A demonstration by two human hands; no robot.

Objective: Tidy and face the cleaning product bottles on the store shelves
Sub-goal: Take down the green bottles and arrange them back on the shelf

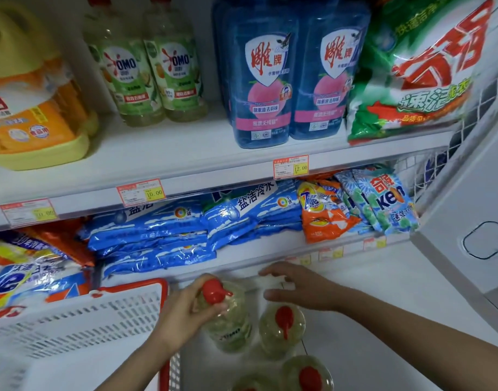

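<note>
Hands work low before the shelving, forearms reaching in from below. The left hand (183, 311) is curled round the neck of a pale yellow-green bottle (230, 328), just under its red cap (214, 290), holding it upright. Right of that grip, the right hand (301, 286) hovers flat, fingers spread and slack, holding nothing, over a second bottle (281, 328). A third bottle (307, 373) stands nearer the person than the grip. Left of the grip sits a white basket (87, 320) with a red rim, its contents hidden. Beyond the grip lie stacked blue detergent bags (157, 235). Higher still, two OMO bottles (154, 74) stand labels forward.
</note>
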